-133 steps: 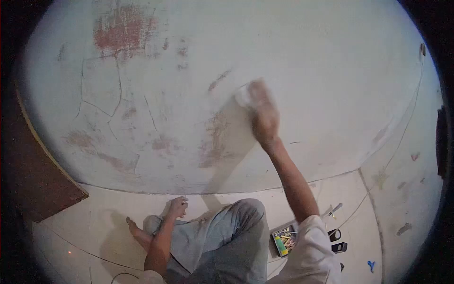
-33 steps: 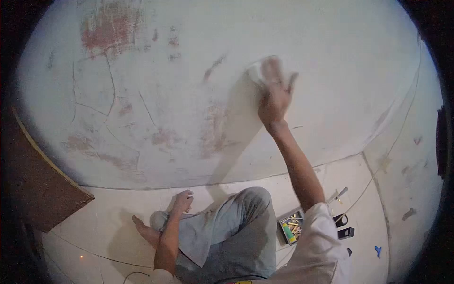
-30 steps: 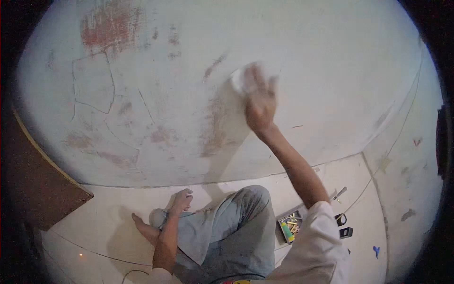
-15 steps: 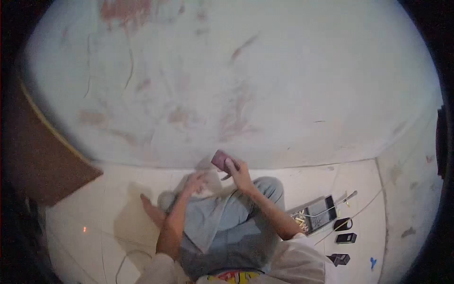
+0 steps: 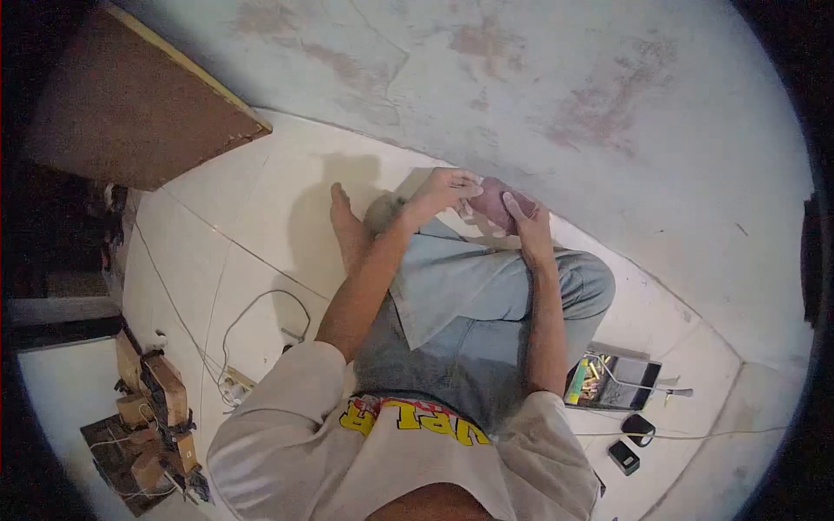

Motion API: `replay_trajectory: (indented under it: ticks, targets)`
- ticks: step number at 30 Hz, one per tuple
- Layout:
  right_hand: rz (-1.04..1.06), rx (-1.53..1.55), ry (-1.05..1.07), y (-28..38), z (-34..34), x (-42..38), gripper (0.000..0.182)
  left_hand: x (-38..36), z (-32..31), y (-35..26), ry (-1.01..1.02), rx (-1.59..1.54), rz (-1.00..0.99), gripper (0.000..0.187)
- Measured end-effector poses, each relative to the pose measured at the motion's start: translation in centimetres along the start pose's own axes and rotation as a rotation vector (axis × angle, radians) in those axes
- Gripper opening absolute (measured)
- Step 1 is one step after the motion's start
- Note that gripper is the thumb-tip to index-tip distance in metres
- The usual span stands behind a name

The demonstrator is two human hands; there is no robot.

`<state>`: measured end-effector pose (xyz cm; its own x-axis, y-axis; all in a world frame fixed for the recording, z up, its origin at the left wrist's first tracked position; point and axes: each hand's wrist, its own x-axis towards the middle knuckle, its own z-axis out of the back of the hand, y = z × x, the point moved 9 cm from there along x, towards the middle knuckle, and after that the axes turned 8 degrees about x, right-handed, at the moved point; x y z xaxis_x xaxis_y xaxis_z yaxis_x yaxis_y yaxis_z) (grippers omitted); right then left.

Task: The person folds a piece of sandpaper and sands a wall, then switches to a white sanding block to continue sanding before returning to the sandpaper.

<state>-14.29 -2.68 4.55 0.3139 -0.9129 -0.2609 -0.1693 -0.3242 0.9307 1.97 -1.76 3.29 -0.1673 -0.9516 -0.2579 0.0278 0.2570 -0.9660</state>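
Note:
A reddish-brown sheet of sandpaper (image 5: 493, 205) is held bent above my crossed legs, close to the foot of the wall. My right hand (image 5: 532, 224) grips its right side, with the thumb lying across the face. At the left edge of the sheet, my left hand (image 5: 452, 191) has its fingers drawn together on it; the exact contact of the fingertips is partly hidden.
The grey wall (image 5: 556, 78) with reddish patches rises in front. A brown board (image 5: 148, 104) stands at left. Wooden pieces (image 5: 165, 391) and a cable (image 5: 228, 326) lie lower left. On the right are a tray (image 5: 647, 373) of small items and black boxes (image 5: 624, 457).
The view has swung left and downward. My left hand, formerly apart from the sandpaper, has come up to its left edge. The sandpaper now shows a broader face.

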Motion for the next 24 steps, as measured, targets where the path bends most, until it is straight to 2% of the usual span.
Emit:
replay_trajectory:
  ticks: [3, 5, 10, 12, 16, 19, 21, 22, 24]
  targets:
    - [-0.008, -0.059, -0.047, -1.2, 1.5, 0.7, 0.036, 1.2, 0.3, 1.4, -0.024, 0.052, 0.049, 0.033]
    - [0.104, -0.094, -0.071, -1.3, 2.4, 1.2, 0.035, 1.8, 0.4, 2.1, -0.027, 0.019, 0.021, 0.031]
    - [0.059, -0.14, -0.033, -2.1, 1.8, 1.4, 0.031, 2.0, 1.1, 1.9, -0.057, 0.058, -0.023, 0.026]
    - [0.208, -0.244, -0.058, -0.8, 1.8, 1.3, 0.027, 2.3, 0.9, 1.9, -0.042, 0.053, -0.06, 0.028]
    - [0.187, -0.192, -0.089, -0.9, 2.0, 1.2, 0.026, 1.9, 0.7, 1.2, -0.037, 0.037, -0.048, 0.029]
    - [0.154, -0.107, -0.103, -0.2, 2.0, 0.7, 0.031, 1.5, -0.1, 0.5, 0.007, -0.052, -0.001, 0.03]
    - [0.055, -0.218, -0.103, -1.5, 2.8, 1.1, 0.041, 1.5, 0.0, 0.1, -0.021, 0.175, 0.045, 0.023]
    - [0.061, -0.219, -0.101, -1.3, 3.5, 0.5, 0.041, 2.2, -0.5, 0.6, -0.023, 0.176, 0.039, 0.023]
    - [0.708, -1.315, -0.022, 2.5, -0.3, -3.0, 0.033, 3.8, -0.5, 2.6, 0.052, 0.026, -0.08, 0.035]
